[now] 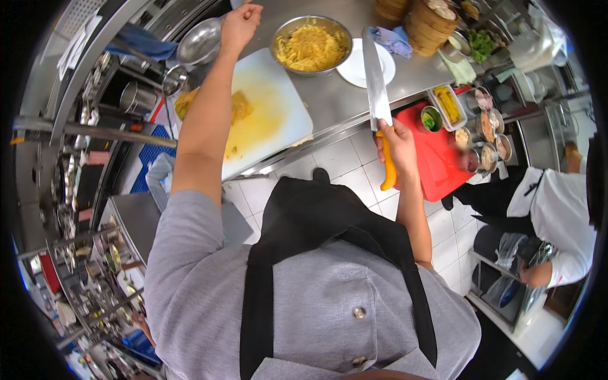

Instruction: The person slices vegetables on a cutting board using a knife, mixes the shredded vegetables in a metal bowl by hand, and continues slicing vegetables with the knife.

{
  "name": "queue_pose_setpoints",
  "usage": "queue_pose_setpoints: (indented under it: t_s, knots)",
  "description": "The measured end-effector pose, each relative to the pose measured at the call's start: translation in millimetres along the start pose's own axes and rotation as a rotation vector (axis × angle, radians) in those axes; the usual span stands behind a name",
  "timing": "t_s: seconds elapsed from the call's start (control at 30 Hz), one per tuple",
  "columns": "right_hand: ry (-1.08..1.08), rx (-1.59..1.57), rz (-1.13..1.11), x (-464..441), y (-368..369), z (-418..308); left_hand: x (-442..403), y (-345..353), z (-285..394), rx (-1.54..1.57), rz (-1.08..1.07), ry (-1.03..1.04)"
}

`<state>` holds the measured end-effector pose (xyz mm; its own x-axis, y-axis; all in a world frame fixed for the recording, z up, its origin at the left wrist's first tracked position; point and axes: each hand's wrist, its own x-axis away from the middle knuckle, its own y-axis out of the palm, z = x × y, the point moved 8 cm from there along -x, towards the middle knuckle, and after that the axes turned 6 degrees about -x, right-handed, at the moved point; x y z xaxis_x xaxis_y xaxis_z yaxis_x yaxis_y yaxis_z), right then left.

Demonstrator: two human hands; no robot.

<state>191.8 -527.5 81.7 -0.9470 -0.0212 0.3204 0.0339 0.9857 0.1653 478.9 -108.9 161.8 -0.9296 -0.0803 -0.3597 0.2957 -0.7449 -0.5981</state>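
My right hand [398,147] is wrapped round the orange handle of a large knife [376,82], its blade pointing away from me. My left hand [240,26] is raised past the far edge of a white cutting board [269,104], fingers curled together; whatever they may hold is too small to make out. The board is stained yellow, and a yellowish food piece [239,107] lies on it, partly behind my left forearm. Beyond the board stands a steel bowl [276,49] filled with yellow shreds [311,47].
A white plate [387,66] lies beside the bowl. On the right are a red board [437,166], several small food containers and bamboo steamers [430,30]. An empty-looking metal bowl [199,43] sits at the left. A person in white [560,209] stands at the far right.
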Motion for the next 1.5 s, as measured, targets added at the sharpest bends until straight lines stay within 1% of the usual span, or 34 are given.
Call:
queue_pose_setpoints:
  t_s: [0.03, 0.1, 0.17, 0.2, 0.23, 0.27, 0.33, 0.37, 0.4, 0.43, 0.5, 0.57, 0.63, 0.7, 0.73, 0.77, 0.83, 0.87, 0.93, 1.03, 1.13, 1.2, 1.43, 1.5]
  knots:
    - [0.010, 0.021, -0.063, 2, 12, 6, 14, -15, -10, -0.013, 0.013, -0.022]
    - [0.049, 0.063, -0.198, 4, 44, 22, 50, -50, 2, -0.198, 0.115, 0.283]
    - [0.027, 0.274, -0.268, 1, 73, 46, 87, -72, -25, -0.224, 0.157, 0.258]
    - [0.032, 0.274, -0.284, -1, 89, 54, 106, -76, -47, -0.311, 0.066, 0.107]
    - [-0.048, 0.466, -0.279, -4, 105, 55, 122, -77, -75, -0.393, -0.025, -0.045]
    - [-0.131, 0.657, -0.273, -6, 121, 56, 139, -81, -90, -0.399, -0.020, -0.058]
    - [-0.132, 0.694, -0.295, -11, 151, 59, 173, -76, -126, -0.254, -0.174, -0.141]
    - [-0.140, 0.729, -0.301, -12, 165, 60, 188, -83, -134, -0.255, -0.164, -0.154]
    - [-0.205, 0.815, -0.330, -19, 179, 64, 200, -89, -133, -0.230, -0.096, -0.156]
    - [-0.209, 0.820, -0.344, -22, 191, 62, 211, -96, -127, -0.205, -0.026, -0.153]
    - [-0.304, 0.993, -0.324, -23, 215, 55, 229, -105, -122, -0.180, -0.003, -0.178]
    - [-0.294, 1.042, -0.330, -30, 235, 58, 243, -119, -110, -0.201, 0.100, -0.046]
    - [-0.286, 1.094, -0.322, -29, 253, 63, 255, -125, -105, -0.195, 0.078, -0.021]
    - [-0.220, 1.190, -0.300, -33, 269, 65, 254, -119, -105, -0.213, 0.007, -0.025]
    - [-0.216, 1.200, -0.283, -34, 275, 62, 251, -111, -105, -0.210, -0.065, -0.047]
    - [-0.195, 1.242, -0.292, -34, 282, 61, 245, -105, -103, -0.191, -0.073, -0.041]
    - [-0.158, 1.295, -0.288, -32, 292, 65, 238, -88, -91, -0.236, -0.134, 0.150]
    - [-0.166, 1.309, -0.287, -34, 296, 66, 233, -81, -92, -0.219, -0.142, 0.154]
    - [-0.165, 1.327, -0.270, -36, 303, 68, 223, -64, -91, -0.259, -0.180, 0.236]
    - [-0.115, 1.359, -0.279, -39, 308, 76, 215, -44, -101, -0.262, -0.169, 0.230]
    - [-0.117, 1.394, -0.249, -36, 312, 79, 217, -44, -102, -0.292, -0.140, 0.233]
    - [-0.156, 1.427, -0.265, -36, 314, 82, 216, -44, -102, -0.283, -0.145, 0.239]
    - [-0.148, 1.419, -0.282, -42, 312, 91, 217, -43, -96, -0.306, -0.106, 0.261]
    - [-0.190, 1.428, -0.290, -43, 314, 89, 217, -41, -97, -0.305, -0.117, 0.262]
